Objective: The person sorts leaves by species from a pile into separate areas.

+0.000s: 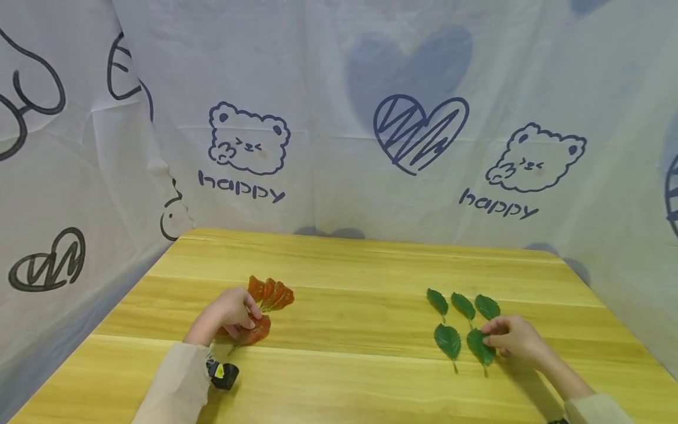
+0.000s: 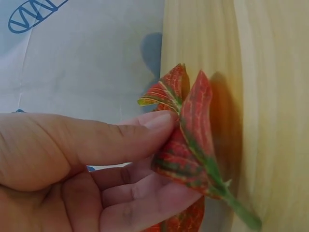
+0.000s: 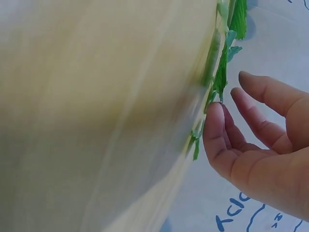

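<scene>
My left hand [image 1: 230, 312] pinches a red leaf [image 1: 256, 331] with green edging between thumb and fingers, over the left part of the table. Its green stem [image 2: 241, 212] points away from the fingers in the left wrist view. Just behind it, several red leaves [image 1: 275, 294] lie overlapped in a fan. On the right, green leaves [image 1: 437, 301] lie in a back row of three and a front row of two. My right hand [image 1: 514, 335] touches the front right green leaf [image 1: 479, 348]; its thumb and fingers [image 3: 219, 140] stand apart in the right wrist view.
The yellow wood-grain table [image 1: 349, 377] stands against a pale cloth [image 1: 328, 194] printed with hearts, bears and "happy". More cloth hangs along the left side. A black wrist camera [image 1: 223, 375] sits on the left wrist.
</scene>
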